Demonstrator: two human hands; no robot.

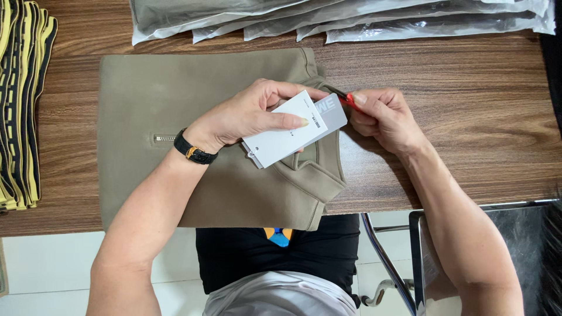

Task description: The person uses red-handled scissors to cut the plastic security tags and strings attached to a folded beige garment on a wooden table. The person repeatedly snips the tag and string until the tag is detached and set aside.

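Observation:
A folded olive-brown garment (175,105) with a small zip lies on the wooden table (456,88). My left hand (252,114), a black watch on its wrist, holds a pair of white and grey paper tags (293,131) over the garment's right end. My right hand (383,117) pinches a small red fastener (349,100) at the tags' upper right corner, right beside the left hand's fingers.
Several clear plastic bags with folded garments (351,17) lie along the table's far edge. A stack of yellow and black bands (20,99) sits at the left. A metal chair frame (398,263) stands below the table's near edge on the right.

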